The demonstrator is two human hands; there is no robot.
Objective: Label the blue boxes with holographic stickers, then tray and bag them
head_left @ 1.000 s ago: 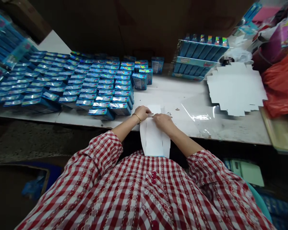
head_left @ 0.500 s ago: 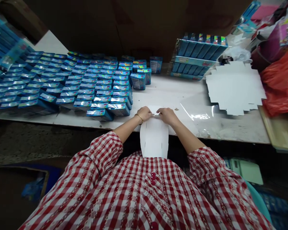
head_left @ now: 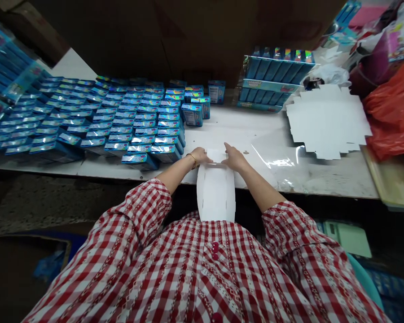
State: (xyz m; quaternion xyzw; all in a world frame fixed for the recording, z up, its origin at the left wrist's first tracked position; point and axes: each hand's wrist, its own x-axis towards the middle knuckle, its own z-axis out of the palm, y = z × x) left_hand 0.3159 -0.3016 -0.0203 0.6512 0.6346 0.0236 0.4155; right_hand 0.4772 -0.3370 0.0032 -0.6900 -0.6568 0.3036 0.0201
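Note:
A partly folded white cardboard tray (head_left: 216, 193) lies over the table's front edge, its near end against my checked shirt. Its long sides bow outward, and short slits show along the fold lines. My left hand (head_left: 201, 155) grips the far part from the left, thumb pointing inward. On the opposite side my right hand (head_left: 234, 158) holds the tray with its thumb on the inner side and its index finger stretched away from me. Some fingertips of both hands are hidden behind the cardboard.
Rows of small blue boxes (head_left: 138, 123) stand on the white table (head_left: 256, 172) at left. A wrapped pack of blue boxes (head_left: 272, 85) stands at back right. Flat white cardboard blanks (head_left: 328, 121) lie at right, beside a red plastic bag (head_left: 395, 112). A large brown carton (head_left: 188, 36) rises behind.
The fingers have gone from pinching at the tray's middle fold to its two sides. My right index finger has lifted outward, and a small upright panel shows between the hands.

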